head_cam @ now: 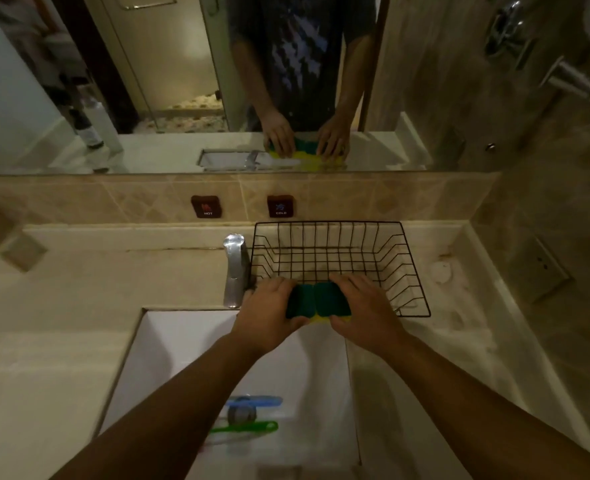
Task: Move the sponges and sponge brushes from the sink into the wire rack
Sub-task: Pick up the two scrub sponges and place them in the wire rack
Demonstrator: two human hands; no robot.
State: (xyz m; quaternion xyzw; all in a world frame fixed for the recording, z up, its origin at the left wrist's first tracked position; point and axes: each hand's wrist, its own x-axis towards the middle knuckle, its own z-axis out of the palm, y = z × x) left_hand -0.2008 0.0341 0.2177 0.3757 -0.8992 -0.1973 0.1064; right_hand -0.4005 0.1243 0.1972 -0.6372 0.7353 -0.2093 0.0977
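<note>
Left hand and right hand fingers clamp two green-yellow sponges between them, at the wire rack front rim; uneven squeezing could drop one into the sink.

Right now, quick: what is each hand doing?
Left hand: closed on the left end of the sponges.
Right hand: closed on their right end, at the rack's near edge.
</note>
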